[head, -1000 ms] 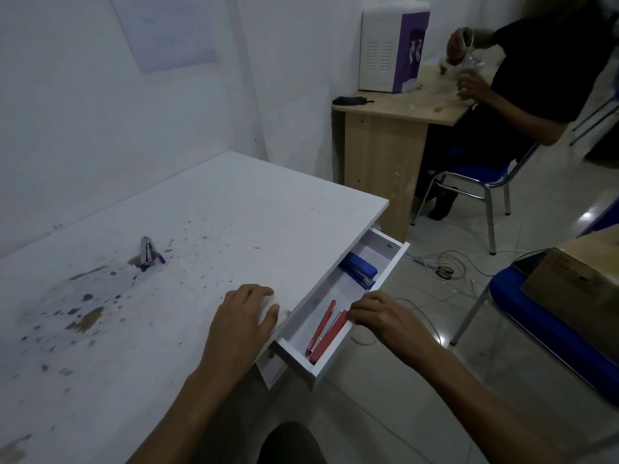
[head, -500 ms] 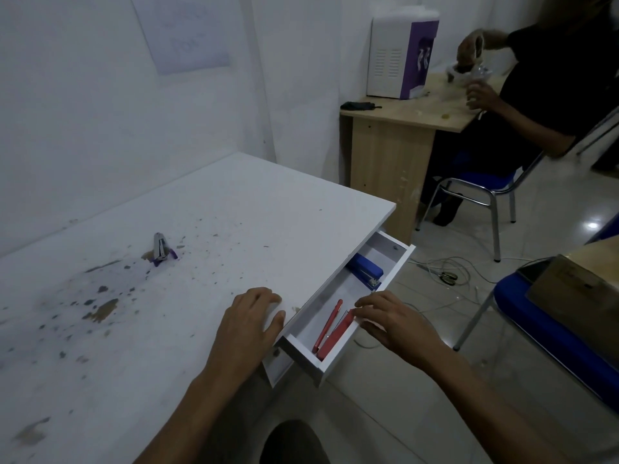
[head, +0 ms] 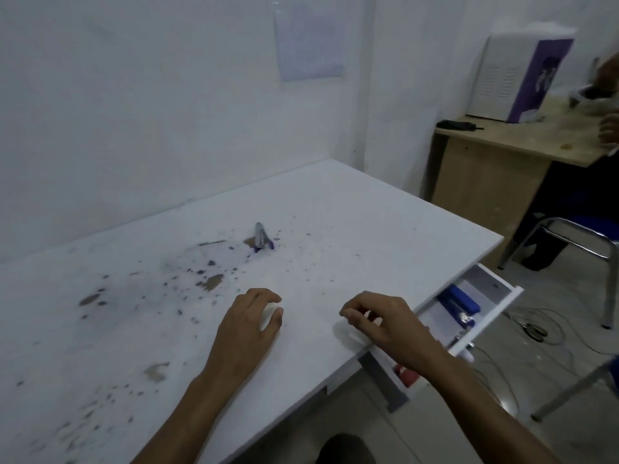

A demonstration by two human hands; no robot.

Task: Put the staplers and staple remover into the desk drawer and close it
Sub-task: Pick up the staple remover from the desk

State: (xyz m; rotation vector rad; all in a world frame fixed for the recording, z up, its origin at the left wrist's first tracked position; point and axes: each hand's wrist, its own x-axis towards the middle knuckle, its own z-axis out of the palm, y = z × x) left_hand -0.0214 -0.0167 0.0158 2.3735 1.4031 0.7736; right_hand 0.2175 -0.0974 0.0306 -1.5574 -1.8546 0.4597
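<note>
Both hands empty: left hand (head: 249, 324) flat on desk (head: 351, 229), right hand (head: 385, 324) loosely curled. Stapler (head: 459, 304) in open drawer (head: 487, 321); staple remover (head: 262, 236) needs fetching next.

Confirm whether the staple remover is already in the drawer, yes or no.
No, the staple remover stands on the white desk top, apart from the open drawer, which holds the blue stapler.
</note>
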